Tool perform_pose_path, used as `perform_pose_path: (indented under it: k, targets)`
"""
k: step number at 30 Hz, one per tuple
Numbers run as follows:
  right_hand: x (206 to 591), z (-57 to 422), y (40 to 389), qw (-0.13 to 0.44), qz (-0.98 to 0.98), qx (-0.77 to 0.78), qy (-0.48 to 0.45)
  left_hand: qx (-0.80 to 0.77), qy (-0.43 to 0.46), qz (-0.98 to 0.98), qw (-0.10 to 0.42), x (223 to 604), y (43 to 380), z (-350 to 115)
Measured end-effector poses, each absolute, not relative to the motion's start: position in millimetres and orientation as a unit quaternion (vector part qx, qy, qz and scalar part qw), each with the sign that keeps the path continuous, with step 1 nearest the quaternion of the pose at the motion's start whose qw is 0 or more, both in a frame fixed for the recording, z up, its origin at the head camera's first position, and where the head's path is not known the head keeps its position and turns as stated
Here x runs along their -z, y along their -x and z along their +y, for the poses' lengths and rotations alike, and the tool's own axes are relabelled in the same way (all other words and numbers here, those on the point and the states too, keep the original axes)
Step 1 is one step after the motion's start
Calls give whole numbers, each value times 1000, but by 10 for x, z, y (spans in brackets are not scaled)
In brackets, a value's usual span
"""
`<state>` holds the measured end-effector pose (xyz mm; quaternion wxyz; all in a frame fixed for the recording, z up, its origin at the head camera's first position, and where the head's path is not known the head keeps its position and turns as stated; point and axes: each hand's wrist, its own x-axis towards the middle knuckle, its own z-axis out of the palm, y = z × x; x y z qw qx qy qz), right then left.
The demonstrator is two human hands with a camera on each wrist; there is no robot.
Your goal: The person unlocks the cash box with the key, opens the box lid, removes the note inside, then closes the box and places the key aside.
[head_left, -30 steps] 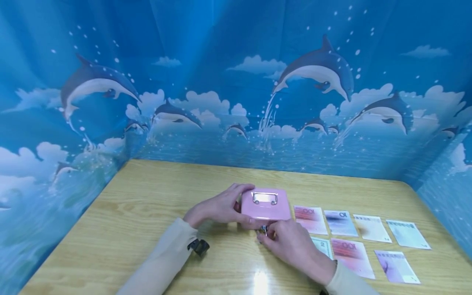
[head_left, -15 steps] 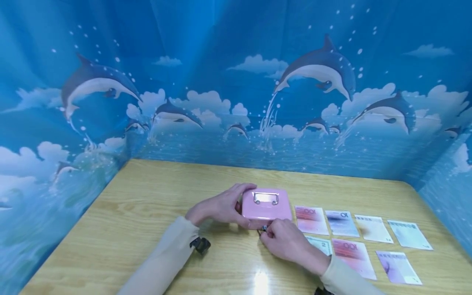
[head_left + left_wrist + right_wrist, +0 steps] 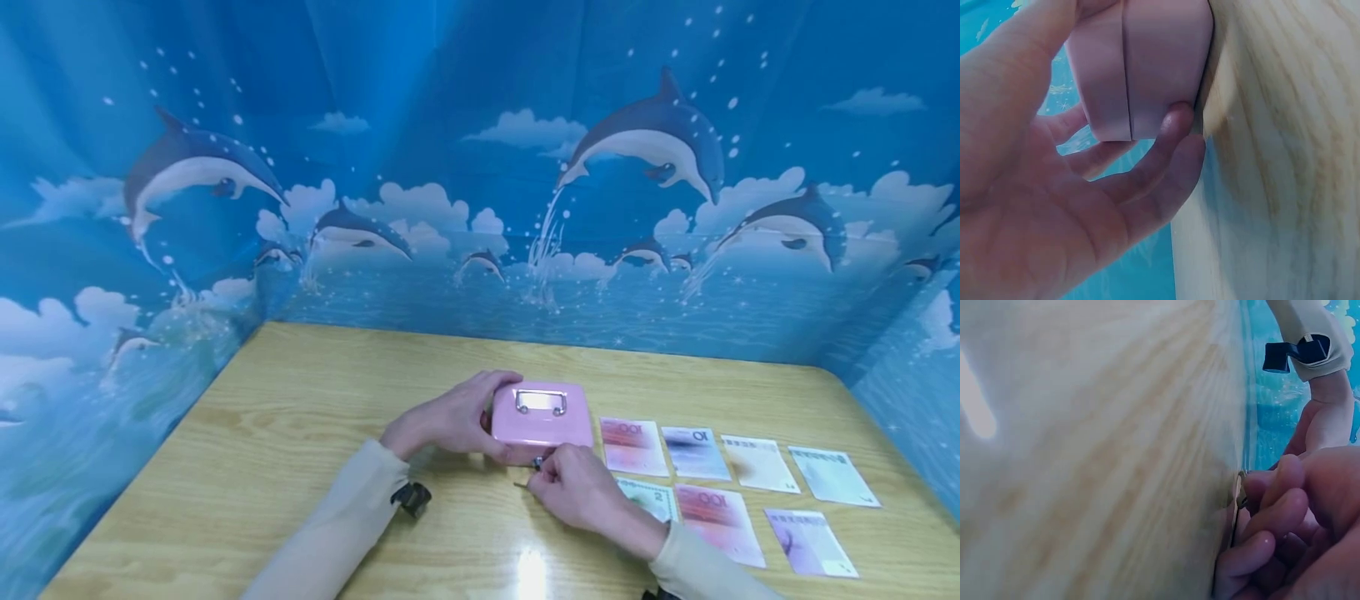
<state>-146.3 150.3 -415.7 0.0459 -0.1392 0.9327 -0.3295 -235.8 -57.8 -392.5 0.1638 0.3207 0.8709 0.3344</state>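
Note:
A pink cash box (image 3: 542,429) with a silver handle on its lid stands closed on the table. My left hand (image 3: 457,417) grips its left side, the thumb at the front and the fingers reaching round the back. In the left wrist view, fingertips (image 3: 1177,119) press against the pink wall. At the box's front, my right hand (image 3: 581,487) pinches a small metal key (image 3: 537,462) at the lock. Fingers cover most of that key; a bit of metal (image 3: 1242,487) shows beside the fingertips in the right wrist view.
To the right of the box, several banknotes (image 3: 757,464) lie in two rows on the wooden table (image 3: 315,400). My right forearm reaches over the near row, partly covering a green note (image 3: 651,498). A blue dolphin curtain (image 3: 450,167) hangs behind the table.
My right fingers have shifted slightly at the lock, and a thin dangling piece now sticks out to their left. The left hand keeps its grip, and the box stays nearly still.

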Motion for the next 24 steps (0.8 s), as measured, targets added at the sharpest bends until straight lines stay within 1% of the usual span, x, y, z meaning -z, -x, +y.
perform_pose_path:
  k: [4, 9, 18, 24]
  targets:
    - [4165, 1505, 1459, 36, 936, 320, 142, -330, -326, 871, 163, 3924, 2353, -573]
    - [4167, 1508, 1451, 38, 936, 320, 142, -326, -324, 873, 166, 3917, 2337, -580]
    - [4122, 1526, 1469, 89, 916, 374, 113, -325, -322, 873, 167, 3909, 2341, -589]
    - [4132, 1527, 1466, 94, 917, 372, 111, -316, -328, 875, 164, 3906, 2338, -591]
